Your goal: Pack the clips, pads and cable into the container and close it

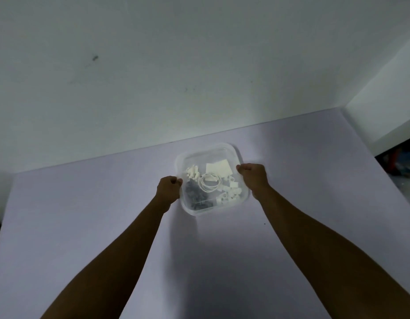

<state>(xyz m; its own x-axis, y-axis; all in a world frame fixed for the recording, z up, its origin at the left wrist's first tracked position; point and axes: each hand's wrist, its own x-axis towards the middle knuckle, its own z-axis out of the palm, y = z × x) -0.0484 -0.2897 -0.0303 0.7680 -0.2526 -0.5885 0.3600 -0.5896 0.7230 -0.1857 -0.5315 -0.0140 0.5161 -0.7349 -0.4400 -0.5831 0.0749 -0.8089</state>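
Fingers [176, 180] of the left hand [169, 188] are curled tight together, the thumb tip against the left rim of the container [197, 212]. The right hand [253, 178] mirrors it, its fingers [240, 168] bunched at the right rim. Both hands hold the clear, rounded-square box by its sides; how far the fingertips wrap under the edge cannot be told.

The container sits on the table [107, 215], toward its far edge and close to the wall [153, 65]. Its contents show hazily through clear plastic. A coiled white cable [209, 185] lies in the middle, cream pads [219, 168] at the far side, white clips [229, 196] near right and far left, and dark clips [194, 194] near left. Whether a lid is fully seated cannot be told.

Both bare forearms reach in from the near edge across the pale table.
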